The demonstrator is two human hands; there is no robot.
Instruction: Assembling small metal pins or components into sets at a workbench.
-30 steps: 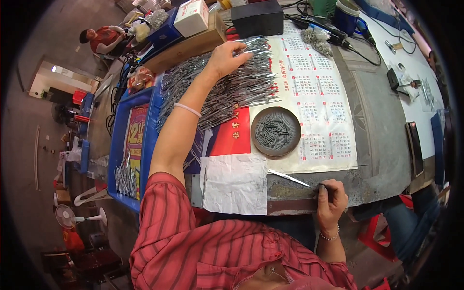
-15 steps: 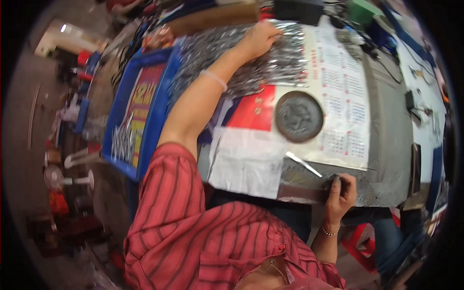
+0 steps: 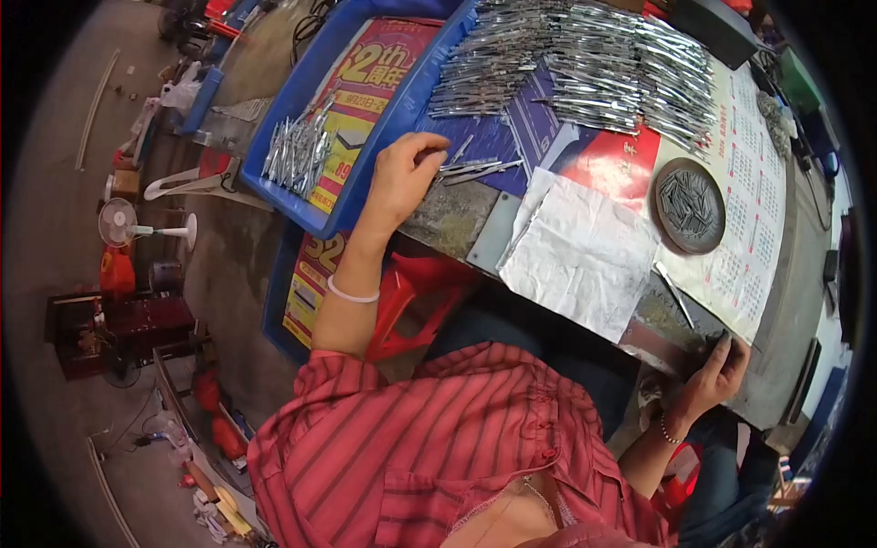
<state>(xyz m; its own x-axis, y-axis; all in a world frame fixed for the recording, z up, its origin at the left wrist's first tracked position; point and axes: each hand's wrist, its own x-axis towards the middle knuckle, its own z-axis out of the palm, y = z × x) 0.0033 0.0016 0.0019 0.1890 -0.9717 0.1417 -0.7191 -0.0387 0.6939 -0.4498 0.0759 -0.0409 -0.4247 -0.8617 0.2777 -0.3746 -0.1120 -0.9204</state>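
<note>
A grey desk [image 3: 452, 219] is stretching across the upper right, seen from above in a wide, curving view, and the person's red striped shirt [image 3: 429, 429] is filling the lower middle. A calendar sheet [image 3: 749, 215] is covering much of the desk's right side. At the left, a blue tray [image 3: 429, 64] is holding a printed leaflet [image 3: 384, 64] and a heap of slim metal pieces [image 3: 300, 155]. Dense silvery rows [image 3: 603, 78] of similar pieces are lying across the far middle. A creased white sheet [image 3: 585, 256] is spreading over the near edge. The left hand [image 3: 402, 178] is extending beside the tray, thumb and fingers curving; whether it is grasping anything, I cannot tell. The right hand [image 3: 717, 374] is resting at the near edge, thumb and forefinger pressing close together; whether something is sitting between them, I cannot tell. A round brown dish [image 3: 690, 245] is standing on the calendar sheet. A slim white tool [image 3: 674, 294] is lying between the white sheet and the right hand. A few loose metal pieces [image 3: 480, 169] are lying just beside the left hand. Small dark slivers [image 3: 690, 203] are filling the dish.
</note>
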